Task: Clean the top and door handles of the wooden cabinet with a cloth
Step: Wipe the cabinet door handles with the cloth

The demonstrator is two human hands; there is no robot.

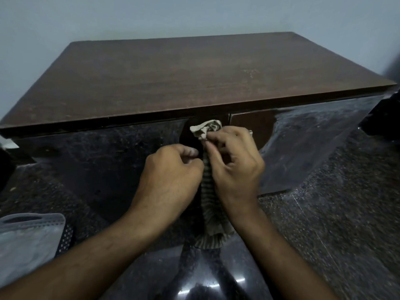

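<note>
While both arms reach forward and down from my viewpoint, I see the wooden cabinet [194, 79] standing against a pale wall, its brown top facing me and its two glossy dark doors below the front edge.

1. Right hand [236, 167]: the grip is pinching the cloth [208, 202]. Thumb and fingers curl round the upper part of the fabric, just below the cabinet's top edge, where the two doors meet.
2. Cloth: a striped, ribbed fabric. Its bunched pale end [205, 129] protrudes above the right fingers and lies against the door front. The rest hangs down between the two wrists, ending in a frilled hem near the floor.
3. Left hand [171, 176]: the fingers are curled, knuckles toward me, and it sits just beside the hanging cloth, touching its left edge. I cannot tell whether this grip holds the cloth or a handle behind it.
4. A small metal handle end [250, 132] shows on the right door, just beyond the right hand.

A grey perforated bag [32, 241] lies on the dark speckled floor [335, 213] at lower left.
</note>
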